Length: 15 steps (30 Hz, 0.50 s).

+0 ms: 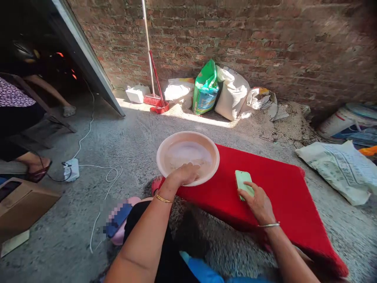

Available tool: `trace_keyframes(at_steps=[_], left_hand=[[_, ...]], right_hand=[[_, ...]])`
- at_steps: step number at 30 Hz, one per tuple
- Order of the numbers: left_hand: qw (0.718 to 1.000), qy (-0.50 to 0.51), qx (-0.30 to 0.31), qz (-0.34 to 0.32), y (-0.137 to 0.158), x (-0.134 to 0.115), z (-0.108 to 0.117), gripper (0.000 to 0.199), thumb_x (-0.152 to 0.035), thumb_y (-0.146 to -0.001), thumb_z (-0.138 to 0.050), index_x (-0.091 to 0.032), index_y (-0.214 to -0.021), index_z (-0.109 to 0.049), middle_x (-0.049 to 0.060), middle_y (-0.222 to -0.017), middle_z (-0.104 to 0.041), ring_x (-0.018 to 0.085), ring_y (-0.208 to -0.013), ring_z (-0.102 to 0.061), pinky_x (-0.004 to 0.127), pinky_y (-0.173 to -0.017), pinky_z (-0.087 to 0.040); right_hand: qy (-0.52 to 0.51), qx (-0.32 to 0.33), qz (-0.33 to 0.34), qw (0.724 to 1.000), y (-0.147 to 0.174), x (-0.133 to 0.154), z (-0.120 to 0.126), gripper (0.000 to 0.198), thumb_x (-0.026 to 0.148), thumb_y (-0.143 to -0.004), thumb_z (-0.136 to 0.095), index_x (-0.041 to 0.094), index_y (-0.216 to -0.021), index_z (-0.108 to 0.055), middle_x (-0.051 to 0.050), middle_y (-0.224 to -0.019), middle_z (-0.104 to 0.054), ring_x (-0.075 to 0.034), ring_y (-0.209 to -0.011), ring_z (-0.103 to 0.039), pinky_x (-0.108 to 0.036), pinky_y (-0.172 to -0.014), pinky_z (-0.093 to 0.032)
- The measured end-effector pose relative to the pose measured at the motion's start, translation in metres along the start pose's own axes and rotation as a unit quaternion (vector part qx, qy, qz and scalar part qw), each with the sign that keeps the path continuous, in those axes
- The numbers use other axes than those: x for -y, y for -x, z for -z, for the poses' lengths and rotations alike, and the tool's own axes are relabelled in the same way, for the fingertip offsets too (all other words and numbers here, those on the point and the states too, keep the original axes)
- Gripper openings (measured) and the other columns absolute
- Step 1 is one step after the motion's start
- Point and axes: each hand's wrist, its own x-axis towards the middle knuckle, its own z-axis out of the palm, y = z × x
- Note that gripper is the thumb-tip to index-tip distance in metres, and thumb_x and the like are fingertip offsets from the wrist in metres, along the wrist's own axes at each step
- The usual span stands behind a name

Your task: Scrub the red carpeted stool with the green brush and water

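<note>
A pale pink basin (160, 161) of cloudy water stands at the left end of a bench covered in red cloth (277, 177). My left hand (188, 173) reaches over its near rim into the basin. The fingers of that hand stretch out at the water, partly hidden, and no object shows in them. On the red cloth is a pale green phone-shaped rectangle (243, 179); its exact kind is unclear. My right hand (259, 202) grips its near end between thumb and fingers.
A white power strip (71, 169) with a looping cord lies on the floor at left, near a cardboard box (32, 204) and a seated person's foot (38, 167). A broom (152, 99), green sack (205, 88) and white sack (232, 92) stand along the brick wall.
</note>
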Motion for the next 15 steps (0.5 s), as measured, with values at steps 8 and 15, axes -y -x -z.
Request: trace_keyframes(at_steps=[8,15], left_hand=[[1.0,0.004,-0.004,-0.019,0.002,-0.002,0.0,0.053,-0.029,-0.102,-0.049,-0.018,-0.153,-0.051,0.017,-0.149,-0.062,0.031,-0.138,-0.059,0.046,-0.116,-0.045],[1.0,-0.005,-0.003,-0.018,0.005,-0.004,0.005,0.052,-0.028,-0.103,-0.046,-0.015,-0.154,-0.05,0.018,-0.15,-0.061,0.031,-0.137,-0.06,0.046,-0.118,-0.044]], right_hand=[[0.084,0.081,0.016,0.993,0.004,0.131,-0.039,0.055,0.059,-0.101,-0.052,0.021,-0.14,-0.056,-0.015,-0.126,-0.06,-0.028,-0.106,-0.071,-0.034,-0.083,-0.052],[0.141,0.073,-0.038,0.987,-0.019,0.08,0.003,0.053,0.051,-0.096,-0.059,0.022,-0.141,-0.056,-0.015,-0.127,-0.061,-0.03,-0.112,-0.07,-0.039,-0.092,-0.051]])
